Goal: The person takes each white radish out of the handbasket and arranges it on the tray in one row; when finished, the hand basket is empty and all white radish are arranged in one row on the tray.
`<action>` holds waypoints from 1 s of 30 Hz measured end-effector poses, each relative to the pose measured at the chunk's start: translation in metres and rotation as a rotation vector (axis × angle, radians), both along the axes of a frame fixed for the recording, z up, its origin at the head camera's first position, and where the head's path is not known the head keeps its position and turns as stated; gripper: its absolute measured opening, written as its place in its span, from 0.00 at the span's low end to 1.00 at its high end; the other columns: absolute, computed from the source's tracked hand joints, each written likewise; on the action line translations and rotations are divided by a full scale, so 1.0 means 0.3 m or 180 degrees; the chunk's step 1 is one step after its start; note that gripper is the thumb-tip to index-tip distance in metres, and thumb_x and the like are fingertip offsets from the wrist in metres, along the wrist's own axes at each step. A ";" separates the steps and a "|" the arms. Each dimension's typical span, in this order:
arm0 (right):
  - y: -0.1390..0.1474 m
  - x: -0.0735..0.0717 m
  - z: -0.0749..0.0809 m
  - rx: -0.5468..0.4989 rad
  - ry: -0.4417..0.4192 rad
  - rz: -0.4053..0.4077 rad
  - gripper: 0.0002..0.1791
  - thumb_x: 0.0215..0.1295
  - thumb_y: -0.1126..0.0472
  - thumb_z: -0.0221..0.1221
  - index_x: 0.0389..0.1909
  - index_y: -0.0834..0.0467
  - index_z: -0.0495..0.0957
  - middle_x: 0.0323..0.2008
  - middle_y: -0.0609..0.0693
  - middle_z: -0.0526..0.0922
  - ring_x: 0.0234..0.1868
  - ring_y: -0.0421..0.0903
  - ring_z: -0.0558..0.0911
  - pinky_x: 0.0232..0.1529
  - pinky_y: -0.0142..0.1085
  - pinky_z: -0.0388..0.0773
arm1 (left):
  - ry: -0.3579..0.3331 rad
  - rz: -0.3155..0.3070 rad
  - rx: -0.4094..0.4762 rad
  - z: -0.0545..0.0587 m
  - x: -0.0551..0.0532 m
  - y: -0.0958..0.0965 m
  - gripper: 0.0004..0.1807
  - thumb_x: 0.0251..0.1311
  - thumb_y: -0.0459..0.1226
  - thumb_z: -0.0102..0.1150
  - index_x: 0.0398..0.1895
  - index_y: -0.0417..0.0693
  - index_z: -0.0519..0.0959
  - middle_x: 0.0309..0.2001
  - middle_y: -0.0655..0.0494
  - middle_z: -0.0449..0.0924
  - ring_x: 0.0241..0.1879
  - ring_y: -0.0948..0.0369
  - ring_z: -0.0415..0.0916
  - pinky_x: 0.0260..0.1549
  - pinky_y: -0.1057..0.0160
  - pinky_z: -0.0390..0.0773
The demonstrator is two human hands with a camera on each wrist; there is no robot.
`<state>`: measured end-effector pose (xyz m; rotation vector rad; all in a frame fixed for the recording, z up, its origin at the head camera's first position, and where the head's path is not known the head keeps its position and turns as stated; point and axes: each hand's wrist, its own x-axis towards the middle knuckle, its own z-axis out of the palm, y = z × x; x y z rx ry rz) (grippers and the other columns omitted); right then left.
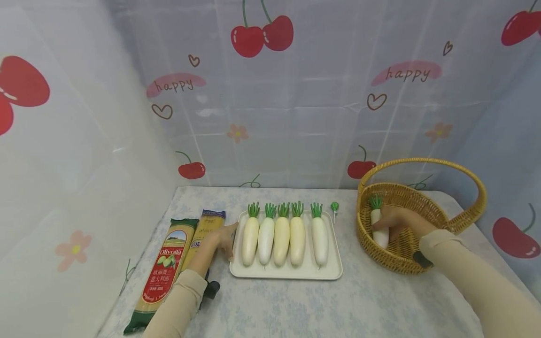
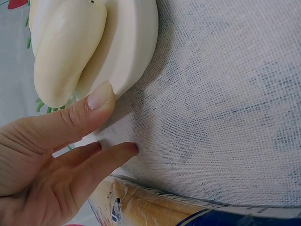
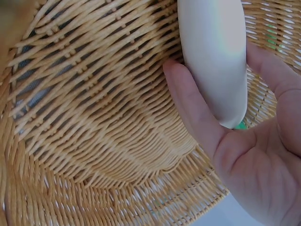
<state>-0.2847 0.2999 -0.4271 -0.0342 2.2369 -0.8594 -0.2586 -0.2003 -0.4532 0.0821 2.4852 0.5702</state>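
Observation:
My right hand (image 1: pixel 397 219) reaches into a wicker basket (image 1: pixel 367 249) and grips a white radish (image 3: pixel 214 52) with a green leafy top. Thumb and fingers lie on opposite sides of the radish, which leans along the basket's left inner wall. A cream tray (image 1: pixel 287 275) in the middle of the table carries several white radishes (image 1: pixel 297 241), side by side with tops pointing away, and a wider gap sets off the rightmost radish (image 1: pixel 320 240). At the tray's left edge is my left hand (image 1: pixel 226 239), thumb at the rim and fingers loosely extended, holding nothing.
Left of the tray lie two packs of pasta, a red-labelled pack (image 1: pixel 162 272) and a yellow pack (image 1: pixel 207 224) close by my left forearm. A small green-topped pick (image 1: pixel 335 207) lies behind the tray's right corner. The basket's tall handle (image 1: pixel 422 161) arches over its opening.

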 end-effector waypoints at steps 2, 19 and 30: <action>-0.003 -0.002 -0.002 0.0016 0.0012 -0.0022 0.43 0.62 0.62 0.55 0.61 0.81 0.38 0.42 0.70 0.65 0.40 0.58 0.77 0.40 0.47 0.81 | -0.0004 -0.0005 -0.0005 -0.001 -0.003 0.000 0.66 0.30 0.27 0.79 0.74 0.42 0.46 0.68 0.32 0.55 0.34 0.54 0.75 0.24 0.62 0.78; 0.041 -0.010 0.011 -0.0221 0.0062 -0.0084 0.29 0.64 0.60 0.53 0.52 0.77 0.51 0.39 0.66 0.70 0.36 0.54 0.78 0.37 0.46 0.81 | 0.0101 -0.0030 -0.0037 0.001 0.006 0.000 0.64 0.33 0.27 0.77 0.74 0.41 0.46 0.69 0.34 0.55 0.47 0.50 0.71 0.26 0.62 0.77; 0.079 0.034 0.092 -0.1038 0.0378 -0.0035 0.37 0.71 0.60 0.47 0.64 0.81 0.39 0.43 0.67 0.71 0.38 0.53 0.79 0.39 0.51 0.79 | 0.0103 0.0007 -0.0009 0.006 0.013 0.005 0.64 0.32 0.26 0.77 0.74 0.41 0.46 0.68 0.34 0.55 0.34 0.55 0.74 0.27 0.60 0.78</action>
